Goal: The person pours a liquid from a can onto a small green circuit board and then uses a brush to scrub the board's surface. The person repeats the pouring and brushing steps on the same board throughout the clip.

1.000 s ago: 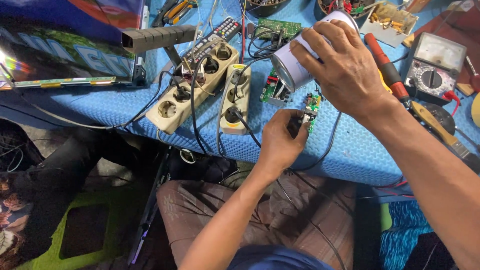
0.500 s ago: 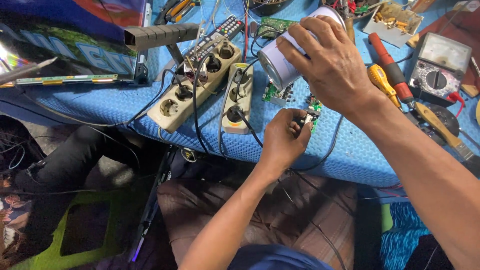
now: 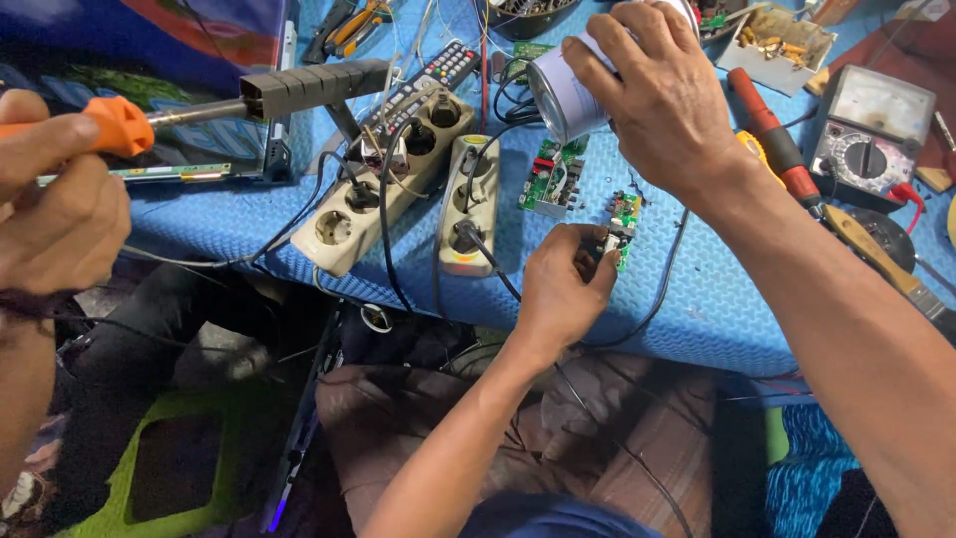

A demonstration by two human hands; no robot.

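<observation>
Two hands of mine are busy here. My left hand (image 3: 558, 289) has its fingertips pressed together in a pinch on the near end of a small green circuit board (image 3: 624, 221), which lies on the blue mat (image 3: 697, 309). The board's long axis runs away from me, so most of it sticks out beyond my fingertips, up and slightly right of them. A black cable (image 3: 662, 289) curves off just right of that pinch.

My right hand (image 3: 667, 95) is farther out, fingers spread and wrapped over a silvery-white cylinder (image 3: 563, 90) (open end tilted toward the left, looks like a can or lamp housing, hard to tell). That cylinder hangs above and beyond the small board, apart from it. The left hand is clearly the nearer one to the board; the right only hovers over the area past it.

A second green board (image 3: 548, 177) sits between cylinder and left fingertips, slightly left. Two power strips (image 3: 468, 204) lie left of my left hand. Another person's hand (image 3: 55, 214) at far left grips an orange-handled tool (image 3: 119, 125), well apart.
</observation>
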